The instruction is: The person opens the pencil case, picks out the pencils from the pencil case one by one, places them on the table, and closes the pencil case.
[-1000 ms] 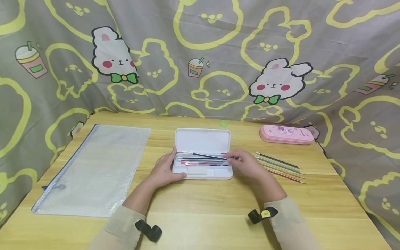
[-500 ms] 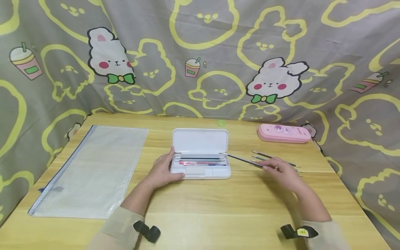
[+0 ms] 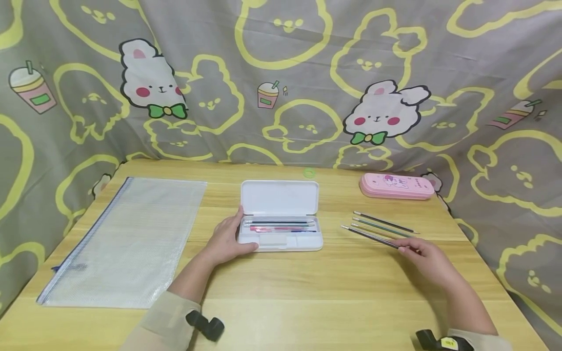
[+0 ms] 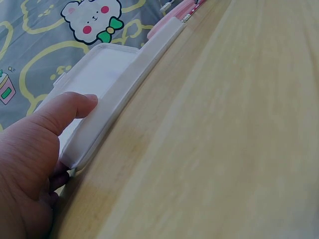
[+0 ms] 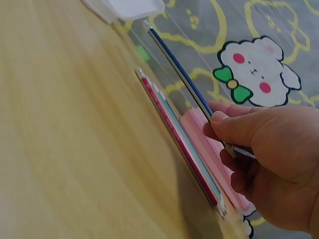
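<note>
My left hand (image 3: pixel 226 239) grips the left end of an open white pencil case (image 3: pixel 279 198), thumb over its front edge. In the case lie a few pencils and pens, among them a dark pencil (image 3: pixel 278 222), and a white eraser (image 3: pixel 272 241) in the front part. To the right, my right hand (image 3: pixel 428 261) pinches a dark blue striped pencil (image 5: pixel 179 69) near its pointed end, its eraser end toward the case. That pencil is held over or just beside several loose pencils; a black pencil (image 3: pixel 386 223) is the farthest of these.
A pink pencil case (image 3: pixel 397 186) lies shut at the back right. On the left is a clear mesh zip bag (image 3: pixel 127 239). A small green ring (image 3: pixel 309 172) sits near the back edge, before a patterned grey curtain (image 3: pixel 210 146).
My right hand has carried the dark blue pencil out of the white case and rightward to the loose pencils. My left hand keeps its grip on the case.
</note>
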A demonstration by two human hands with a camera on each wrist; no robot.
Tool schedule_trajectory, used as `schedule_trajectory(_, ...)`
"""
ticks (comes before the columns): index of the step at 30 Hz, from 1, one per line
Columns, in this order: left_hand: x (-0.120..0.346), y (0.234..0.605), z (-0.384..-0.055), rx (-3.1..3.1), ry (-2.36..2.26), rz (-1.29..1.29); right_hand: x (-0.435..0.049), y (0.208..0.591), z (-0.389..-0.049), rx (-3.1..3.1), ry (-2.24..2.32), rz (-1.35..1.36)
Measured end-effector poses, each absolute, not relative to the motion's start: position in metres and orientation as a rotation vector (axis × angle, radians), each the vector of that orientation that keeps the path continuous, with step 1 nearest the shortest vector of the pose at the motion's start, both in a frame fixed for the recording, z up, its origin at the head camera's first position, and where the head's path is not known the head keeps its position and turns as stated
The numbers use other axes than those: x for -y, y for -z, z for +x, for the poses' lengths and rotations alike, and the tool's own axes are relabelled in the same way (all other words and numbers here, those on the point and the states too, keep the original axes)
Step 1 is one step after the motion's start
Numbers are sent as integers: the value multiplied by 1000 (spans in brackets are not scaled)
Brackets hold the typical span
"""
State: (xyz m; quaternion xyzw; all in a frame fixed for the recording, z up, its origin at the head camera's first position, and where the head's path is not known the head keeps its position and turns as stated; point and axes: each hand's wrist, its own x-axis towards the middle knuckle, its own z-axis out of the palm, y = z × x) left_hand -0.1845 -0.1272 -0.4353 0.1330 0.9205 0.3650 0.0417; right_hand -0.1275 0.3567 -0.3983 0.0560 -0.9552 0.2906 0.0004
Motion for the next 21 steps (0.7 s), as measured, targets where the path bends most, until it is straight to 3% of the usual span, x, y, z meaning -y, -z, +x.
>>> schedule_trajectory(21,127,436,-184,-2819,-1121,400,-382,416,-122,3087,-811,125)
